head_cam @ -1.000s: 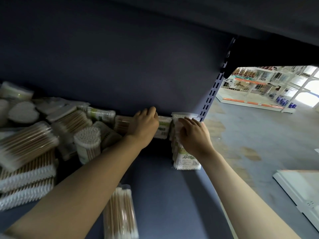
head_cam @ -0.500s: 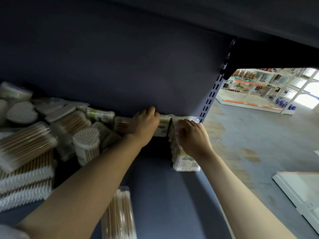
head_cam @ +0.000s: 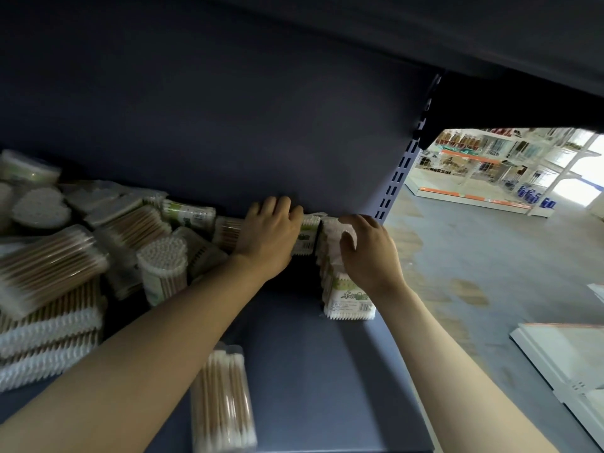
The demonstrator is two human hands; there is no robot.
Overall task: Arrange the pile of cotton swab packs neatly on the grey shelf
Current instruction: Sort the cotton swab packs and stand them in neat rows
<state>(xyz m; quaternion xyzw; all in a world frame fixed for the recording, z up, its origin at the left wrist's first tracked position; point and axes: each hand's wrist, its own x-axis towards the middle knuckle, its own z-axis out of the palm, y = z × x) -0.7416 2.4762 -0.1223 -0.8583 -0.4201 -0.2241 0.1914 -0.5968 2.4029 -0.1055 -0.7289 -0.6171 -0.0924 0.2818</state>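
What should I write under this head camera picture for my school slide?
Two hands, left hand and right hand, line up cotton swab packs at the right end of a grey shelf.

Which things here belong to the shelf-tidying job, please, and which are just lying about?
Job: left hand, right hand, row of packs, held pack, pile, lone pack, shelf.
Lying about: white board, far racks.
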